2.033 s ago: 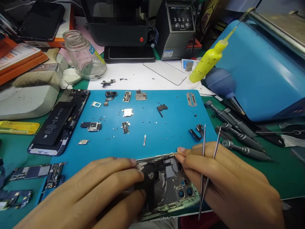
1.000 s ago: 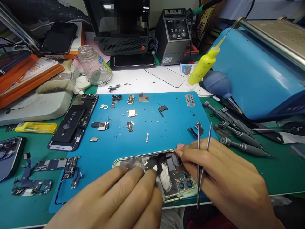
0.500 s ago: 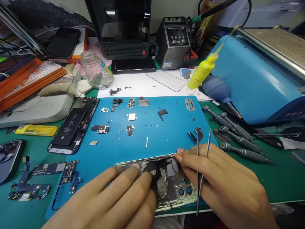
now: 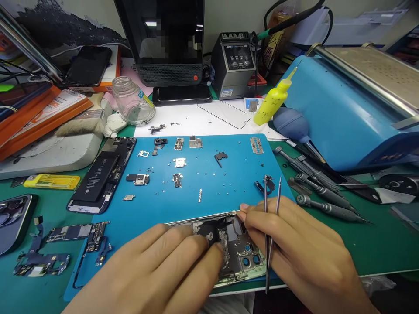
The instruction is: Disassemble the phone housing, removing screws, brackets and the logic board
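Observation:
An opened phone housing [image 4: 235,244] with a pale green rim and blue-ringed camera holes lies at the near edge of the mat. My left hand [image 4: 163,257] covers its left part, fingers curled and closed at a crumpled black film [image 4: 209,229] inside it; the thumb is hidden. With thumb and forefinger, my right hand [image 4: 304,244] grips the housing's far right corner. A pair of tweezers [image 4: 267,231], tips pointing away from me, is tucked in that same hand, its arms apart with nothing between them.
A blue mat [image 4: 163,196] carries small screws, brackets and camera parts. Left of it lie a phone with its battery exposed [image 4: 98,179] and a logic board [image 4: 72,231]. Screwdrivers [image 4: 327,209], an air blower [image 4: 291,124] and a yellow bottle [image 4: 271,104] stand or lie to the right.
My left fingers have shifted slightly right over the housing, along the black film. The right hand keeps its hold on the corner and tweezers. The whole view has moved a little.

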A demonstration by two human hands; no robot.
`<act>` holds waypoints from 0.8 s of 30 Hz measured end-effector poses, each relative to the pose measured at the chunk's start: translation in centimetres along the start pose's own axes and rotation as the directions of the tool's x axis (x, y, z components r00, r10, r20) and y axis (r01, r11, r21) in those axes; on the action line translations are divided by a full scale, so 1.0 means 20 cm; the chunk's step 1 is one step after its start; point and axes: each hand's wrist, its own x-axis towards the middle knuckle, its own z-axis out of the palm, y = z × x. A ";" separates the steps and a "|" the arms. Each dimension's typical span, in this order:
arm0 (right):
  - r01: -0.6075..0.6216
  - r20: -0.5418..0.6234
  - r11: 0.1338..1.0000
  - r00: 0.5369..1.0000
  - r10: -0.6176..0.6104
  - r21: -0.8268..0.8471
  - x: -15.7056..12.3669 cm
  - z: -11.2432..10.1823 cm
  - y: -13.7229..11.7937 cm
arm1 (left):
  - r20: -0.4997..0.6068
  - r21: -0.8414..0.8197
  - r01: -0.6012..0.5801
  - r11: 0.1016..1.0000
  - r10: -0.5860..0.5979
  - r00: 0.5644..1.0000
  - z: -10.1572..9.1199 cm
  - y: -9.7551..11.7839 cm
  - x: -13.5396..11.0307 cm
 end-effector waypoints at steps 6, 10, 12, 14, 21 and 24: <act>0.013 -0.008 1.000 1.000 -0.013 -0.001 0.01 -0.01 0.00 | 0.042 -0.053 -0.001 0.999 0.003 0.999 -0.01 -0.02 0.07; 0.010 -0.013 1.000 1.000 -0.010 0.001 0.00 -0.01 -0.01 | 0.082 -0.176 0.068 0.982 -0.054 0.995 -0.01 0.00 0.05; 0.000 -0.014 1.000 1.000 0.001 0.009 -0.01 0.00 0.00 | 0.065 -0.218 0.131 0.967 -0.119 0.991 -0.01 0.01 0.04; -0.008 -0.018 1.000 1.000 0.009 0.015 -0.01 0.00 0.00 | 0.068 -0.243 0.161 0.957 -0.149 0.987 0.00 0.02 0.03; -0.070 -0.016 0.994 0.997 0.071 0.082 -0.02 -0.01 0.02 | 0.083 -0.298 0.156 0.942 -0.137 0.987 -0.02 -0.03 -0.06; -0.159 -0.022 0.967 0.986 0.167 0.200 -0.02 -0.04 0.04 | 0.097 -0.296 0.167 0.940 -0.144 0.985 -0.02 -0.03 -0.08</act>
